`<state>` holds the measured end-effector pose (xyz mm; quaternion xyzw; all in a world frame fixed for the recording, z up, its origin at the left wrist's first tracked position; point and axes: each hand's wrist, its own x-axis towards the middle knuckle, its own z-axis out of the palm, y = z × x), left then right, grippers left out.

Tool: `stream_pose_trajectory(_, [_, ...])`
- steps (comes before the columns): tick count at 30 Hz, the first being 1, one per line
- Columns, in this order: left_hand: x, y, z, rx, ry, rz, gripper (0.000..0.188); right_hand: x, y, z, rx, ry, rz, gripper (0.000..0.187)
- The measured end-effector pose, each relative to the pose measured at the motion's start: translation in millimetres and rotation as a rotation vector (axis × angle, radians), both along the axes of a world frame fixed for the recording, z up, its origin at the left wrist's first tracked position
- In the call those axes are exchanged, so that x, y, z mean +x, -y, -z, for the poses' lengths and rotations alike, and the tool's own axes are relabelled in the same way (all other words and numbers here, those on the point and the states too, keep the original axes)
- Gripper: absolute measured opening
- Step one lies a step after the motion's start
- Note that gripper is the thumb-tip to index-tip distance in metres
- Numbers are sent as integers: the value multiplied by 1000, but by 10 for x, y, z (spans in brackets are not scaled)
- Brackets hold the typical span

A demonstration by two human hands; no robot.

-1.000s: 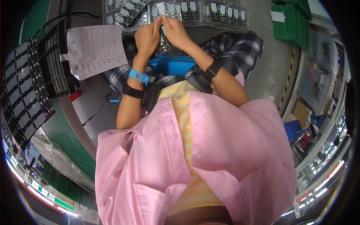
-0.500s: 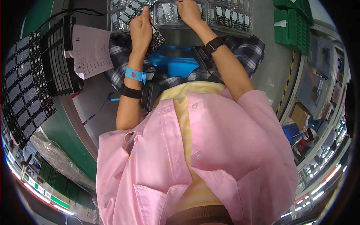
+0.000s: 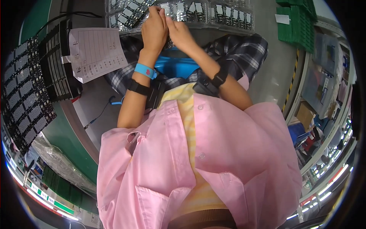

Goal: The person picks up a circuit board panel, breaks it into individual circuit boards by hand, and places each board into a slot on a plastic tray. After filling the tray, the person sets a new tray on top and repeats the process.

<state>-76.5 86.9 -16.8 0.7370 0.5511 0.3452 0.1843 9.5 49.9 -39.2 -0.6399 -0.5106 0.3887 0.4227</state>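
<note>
My left hand [image 3: 154,33] is closed on a black circuit board panel [image 3: 134,14] with pale rectangular patches. The panel slants up and left from the fingers, and my hands hide much of it. Close against the left hand, my right hand [image 3: 180,36] is closed too, thumb up, at the panel's near part; its fingertips are mostly hidden. Beyond both hands lies a clear plastic tray [image 3: 211,25] with compartments. Small circuit boards [image 3: 233,16] with white rectangles stand in rows in its right compartment, and a few lean in the middle one [image 3: 195,9].
At left, a black rack [image 3: 57,63] carries a printed paper sheet [image 3: 97,53], beside large circuit board panels [image 3: 26,91]. A blue object [image 3: 175,68] sits in my lap. Green crates [image 3: 295,28] are stacked at far right, near shelves [image 3: 324,84] with bins.
My right hand has come back from the tray to the left hand. The left hand has shifted slightly right and nearer. The paper sheet has swung outward.
</note>
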Motion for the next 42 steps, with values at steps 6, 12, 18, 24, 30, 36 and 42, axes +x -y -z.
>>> stream_pose_trajectory(6, [-94,49,-27,-126,-159,41,35,-33,86,-79,109,139,247,32])
stream_pose_trajectory(12, [-72,68,-69,59,-268,109,39,41,50,-204,105,487,171,36])
stream_pose_trajectory(18, [-37,117,-67,38,-248,91,43,37,-60,-228,159,297,186,41])
stream_pose_trajectory(24, [-184,125,35,-217,-4,132,47,47,-32,-44,-4,-230,116,46])
stream_pose_trajectory(30, [-387,-35,29,-374,241,-46,52,332,-653,285,11,243,307,24])
stream_pose_trajectory(36, [-389,-68,-73,-329,233,-2,50,162,-806,380,-130,540,105,29])
stream_pose_trajectory(42, [-306,-60,-142,-83,-64,-7,32,186,-529,110,689,955,376,29])
